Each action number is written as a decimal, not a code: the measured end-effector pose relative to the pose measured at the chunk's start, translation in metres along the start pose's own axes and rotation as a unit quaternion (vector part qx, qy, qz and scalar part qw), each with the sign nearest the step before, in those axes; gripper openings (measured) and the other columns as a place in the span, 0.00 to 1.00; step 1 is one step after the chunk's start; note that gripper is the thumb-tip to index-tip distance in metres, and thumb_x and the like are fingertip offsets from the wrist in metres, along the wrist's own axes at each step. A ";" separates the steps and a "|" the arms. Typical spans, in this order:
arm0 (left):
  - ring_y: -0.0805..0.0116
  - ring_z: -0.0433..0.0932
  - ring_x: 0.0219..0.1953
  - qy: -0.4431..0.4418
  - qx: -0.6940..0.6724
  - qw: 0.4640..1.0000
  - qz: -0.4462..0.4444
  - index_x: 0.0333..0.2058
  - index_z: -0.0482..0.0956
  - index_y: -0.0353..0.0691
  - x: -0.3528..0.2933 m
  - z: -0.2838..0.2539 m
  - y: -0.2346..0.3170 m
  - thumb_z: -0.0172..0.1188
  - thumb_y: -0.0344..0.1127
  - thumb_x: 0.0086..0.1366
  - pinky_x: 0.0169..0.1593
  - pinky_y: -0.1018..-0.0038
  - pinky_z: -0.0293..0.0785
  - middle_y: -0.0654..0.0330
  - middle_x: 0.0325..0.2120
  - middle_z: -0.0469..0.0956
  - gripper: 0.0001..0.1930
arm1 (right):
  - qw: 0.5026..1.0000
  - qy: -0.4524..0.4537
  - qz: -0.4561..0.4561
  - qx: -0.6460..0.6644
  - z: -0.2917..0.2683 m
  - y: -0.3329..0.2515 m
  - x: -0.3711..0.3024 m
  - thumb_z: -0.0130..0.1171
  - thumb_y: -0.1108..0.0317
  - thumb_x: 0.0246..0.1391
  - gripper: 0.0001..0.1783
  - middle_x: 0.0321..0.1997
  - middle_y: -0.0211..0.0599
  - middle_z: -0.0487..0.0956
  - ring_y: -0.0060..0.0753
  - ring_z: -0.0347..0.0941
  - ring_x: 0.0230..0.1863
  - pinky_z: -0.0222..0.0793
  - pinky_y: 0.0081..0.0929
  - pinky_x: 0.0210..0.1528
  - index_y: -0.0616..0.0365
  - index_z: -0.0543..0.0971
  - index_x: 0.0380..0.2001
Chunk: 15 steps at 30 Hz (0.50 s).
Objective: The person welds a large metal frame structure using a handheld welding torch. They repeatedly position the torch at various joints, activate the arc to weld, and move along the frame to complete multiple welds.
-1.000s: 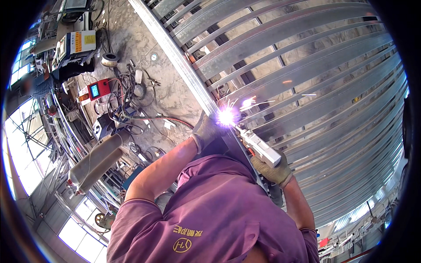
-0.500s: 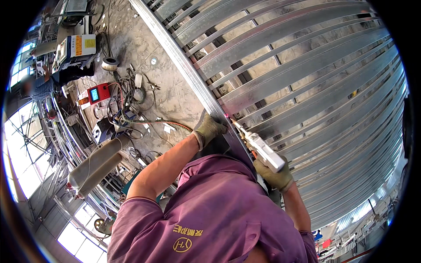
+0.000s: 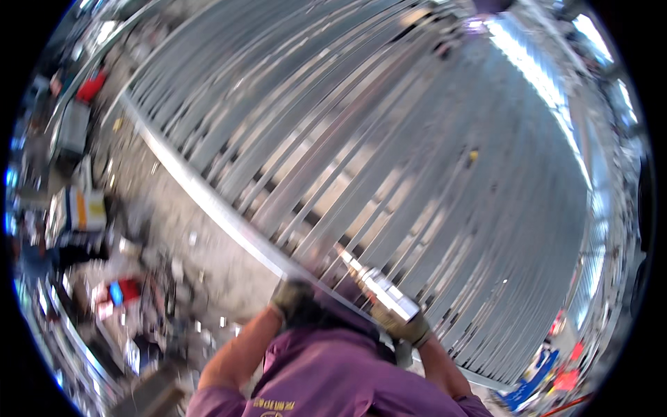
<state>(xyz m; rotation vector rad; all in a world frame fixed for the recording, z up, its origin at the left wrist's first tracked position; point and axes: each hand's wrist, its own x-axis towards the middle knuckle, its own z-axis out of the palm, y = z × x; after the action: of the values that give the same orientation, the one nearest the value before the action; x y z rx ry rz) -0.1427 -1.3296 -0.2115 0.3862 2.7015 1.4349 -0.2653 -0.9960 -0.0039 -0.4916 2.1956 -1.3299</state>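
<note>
Gloves are covering both your hands: your left hand [image 3: 290, 300] is gripping the near edge of the long metal rail [image 3: 208, 205] running far-left across the slatted steel frame [image 3: 389, 160], while your right hand [image 3: 405, 325] is grasping a silvery welding torch [image 3: 375, 283] just right of it.

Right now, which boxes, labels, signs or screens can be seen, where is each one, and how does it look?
Boxy machine: left edge, on the floor; white with an orange panel, blurred.
Small red unit: lower left, among cables; red case with a blue lit screen.
Yellow print: bottom edge, on the purple shirt; small, partly cut off.
Blue sheet: lower right, flat; unclear.
</note>
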 end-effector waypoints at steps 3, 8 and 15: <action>0.58 0.81 0.27 -0.037 -0.219 0.968 -0.118 0.27 0.81 0.46 0.020 -0.017 0.014 0.71 0.32 0.56 0.32 0.63 0.76 0.59 0.23 0.79 0.06 | 0.993 0.029 0.111 0.027 0.004 -0.029 0.001 0.75 0.56 0.57 0.21 0.42 0.38 0.89 0.34 0.88 0.45 0.82 0.32 0.48 0.54 0.86 0.50; 0.66 0.85 0.35 -0.052 -0.536 0.651 -0.534 0.44 0.82 0.39 0.024 -0.031 0.007 0.68 0.29 0.65 0.38 0.67 0.83 0.58 0.34 0.84 0.10 | 0.988 0.129 0.039 -0.075 0.049 -0.021 -0.020 0.72 0.54 0.59 0.22 0.43 0.39 0.89 0.36 0.87 0.45 0.82 0.30 0.49 0.52 0.85 0.52; 0.68 0.83 0.41 -0.222 -0.294 0.826 -0.427 0.50 0.83 0.33 0.015 -0.082 -0.008 0.66 0.40 0.69 0.45 0.67 0.80 0.59 0.39 0.86 0.17 | 0.952 0.282 0.114 0.018 0.116 -0.031 -0.052 0.74 0.60 0.57 0.19 0.40 0.35 0.89 0.31 0.88 0.41 0.84 0.31 0.46 0.55 0.85 0.49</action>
<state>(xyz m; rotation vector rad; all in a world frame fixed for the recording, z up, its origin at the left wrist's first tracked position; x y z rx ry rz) -0.1723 -1.3966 -0.1709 -0.4331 1.5640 1.4849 -0.1530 -1.0631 -0.0074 0.1893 2.5676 -1.5074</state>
